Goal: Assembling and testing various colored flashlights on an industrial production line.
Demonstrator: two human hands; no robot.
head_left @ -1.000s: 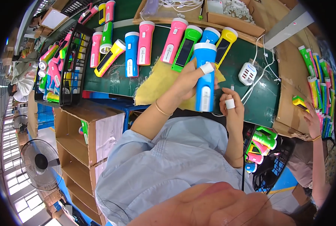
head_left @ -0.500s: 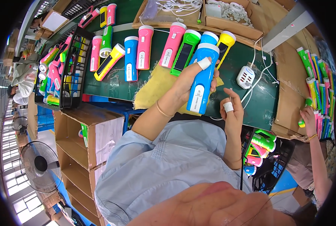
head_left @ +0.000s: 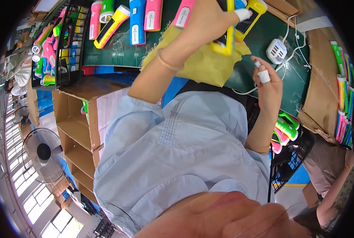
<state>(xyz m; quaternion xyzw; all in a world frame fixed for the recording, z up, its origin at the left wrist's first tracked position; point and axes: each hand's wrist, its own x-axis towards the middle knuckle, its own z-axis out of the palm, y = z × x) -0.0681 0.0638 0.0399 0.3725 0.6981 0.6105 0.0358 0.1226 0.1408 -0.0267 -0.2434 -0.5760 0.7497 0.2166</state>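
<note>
Left hand [head_left: 208, 20]: our fingers are closed round a yellow torch [head_left: 223, 41], raised over the yellow cloth [head_left: 204, 65] at the far side of the green bench [head_left: 264, 75].
Right hand [head_left: 269, 85]: curled by the white charger block [head_left: 276, 50] — whether it pinches anything, we cannot tell (a fingertip is taped).
Risk: we judge the torch could slip from our hold and knock the torch row [head_left: 139, 18] on the left.

Counted on the green bench [head_left: 300, 75]: two pink torches [head_left: 153, 14], one blue torch [head_left: 136, 20], one white power strip [head_left: 277, 50], one yellow cloth [head_left: 208, 65] (partly hand-covered).
</note>
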